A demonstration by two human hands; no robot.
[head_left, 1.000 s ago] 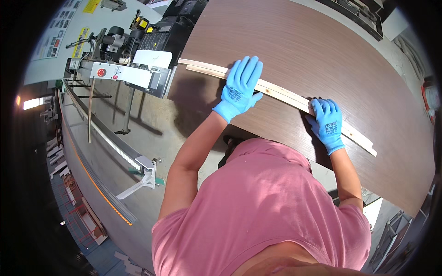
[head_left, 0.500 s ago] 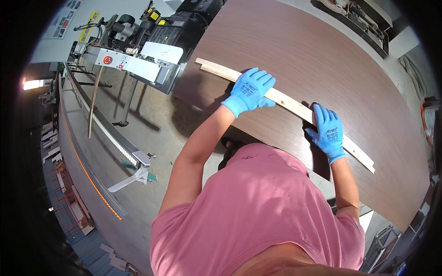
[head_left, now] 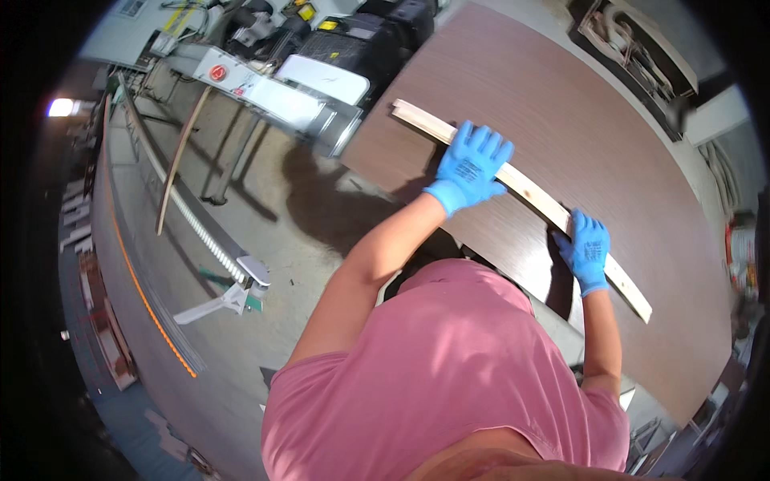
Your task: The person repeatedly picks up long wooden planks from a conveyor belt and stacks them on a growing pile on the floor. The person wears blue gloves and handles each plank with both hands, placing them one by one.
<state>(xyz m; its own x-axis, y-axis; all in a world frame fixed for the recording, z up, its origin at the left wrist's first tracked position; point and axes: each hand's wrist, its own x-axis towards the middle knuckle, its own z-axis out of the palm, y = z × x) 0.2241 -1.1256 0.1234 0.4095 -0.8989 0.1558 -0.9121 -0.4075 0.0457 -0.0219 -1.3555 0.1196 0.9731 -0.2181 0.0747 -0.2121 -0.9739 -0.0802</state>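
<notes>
Your pale wooden strip (head_left: 533, 197) is at the brown table (head_left: 513, 80), its long axis running aslant from upper left to lower right, roughly in line with the table's near edge. One end points up and left, toward the side where the black and white machine (head_left: 309, 94) stands; the other points down and right, well inside the table's right-hand edge. Your left hand (head_left: 472, 170), in a blue glove, is clamped over the strip nearer its upper-left end, fingers across the top and thumb at the near side. Your right hand (head_left: 589, 247), gloved alike, is clamped on it nearer the lower-right end, fingers bent over the far side. The two hands are well apart, with a knotted stretch of wood bare between them. Whether the strip lies flat or is slightly raised, I cannot tell.
</notes>
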